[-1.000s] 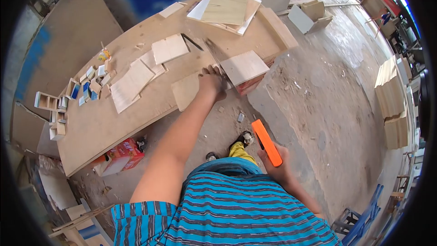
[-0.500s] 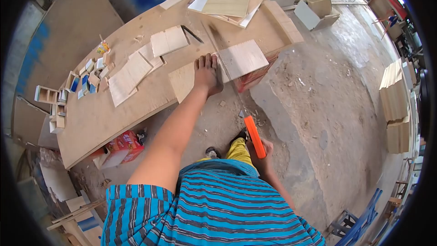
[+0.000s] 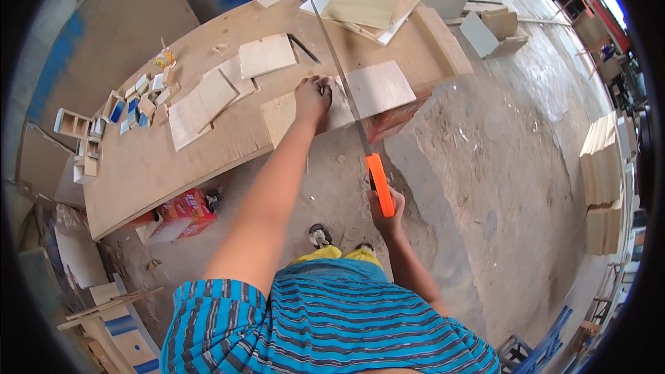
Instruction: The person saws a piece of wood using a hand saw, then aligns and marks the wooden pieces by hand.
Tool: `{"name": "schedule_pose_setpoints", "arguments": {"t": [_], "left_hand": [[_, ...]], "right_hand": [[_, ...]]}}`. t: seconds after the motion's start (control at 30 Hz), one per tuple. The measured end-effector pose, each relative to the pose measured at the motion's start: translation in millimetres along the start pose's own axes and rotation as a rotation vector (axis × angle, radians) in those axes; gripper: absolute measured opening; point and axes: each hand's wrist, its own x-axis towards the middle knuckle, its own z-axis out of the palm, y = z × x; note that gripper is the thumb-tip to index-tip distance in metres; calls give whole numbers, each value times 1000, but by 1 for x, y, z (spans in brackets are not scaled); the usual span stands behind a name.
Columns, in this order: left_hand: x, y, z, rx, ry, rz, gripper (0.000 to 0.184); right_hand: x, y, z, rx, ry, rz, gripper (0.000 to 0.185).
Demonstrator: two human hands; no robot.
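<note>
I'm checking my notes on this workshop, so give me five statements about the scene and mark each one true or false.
1. The right hand grips an orange handle. True.
2. The left hand is on that handle too. False: it is on the wood, left of the saw blade.
3. Small blocks cluster toward the left end of the tabletop. True.
4. The red carton at the left sits on the tabletop. False: it is below it.
5. The person's shirt is striped. True.
</note>
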Motion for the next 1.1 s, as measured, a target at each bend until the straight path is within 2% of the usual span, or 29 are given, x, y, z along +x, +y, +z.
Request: {"name": "schedule_pose_setpoints", "arguments": {"t": [0.1, 0.23, 0.43, 0.53, 0.6, 0.7, 0.8, 0.93, 0.97, 1.07, 1.1], "left_hand": [[14, 9, 10, -25, 202, -75, 13], [21, 15, 13, 120, 375, 34, 10], [32, 10, 13, 120, 340, -89, 8], [30, 12, 12, 230, 340, -87, 10], [33, 13, 9, 272, 290, -122, 13], [31, 19, 8, 274, 270, -169, 15], [32, 14, 9, 278, 263, -140, 16], [24, 14, 15, 273, 248, -27, 10], [24, 14, 16, 267, 252, -21, 10], [24, 13, 17, 238, 254, -34, 7], [25, 14, 17, 221, 246, -50, 6]], "right_hand": [[14, -29, -10, -12, -25, 72, 18], [39, -28, -14, -15, -86, 44, 17], [59, 30, -8, 55, -171, -228, 26], [29, 90, -11, -7, -161, -384, 19], [-23, 113, -41, -113, -224, -291, 21], [-65, 119, -75, 80, -181, -151, 24], [-63, 112, -98, -93, -141, -142, 41], [-78, 84, -110, -63, -193, -172, 39], [-82, 80, -110, -124, -206, -240, 32], [-86, 65, -101, 16, -151, -134, 21], [-82, 60, -99, -30, -159, -174, 27]]}}
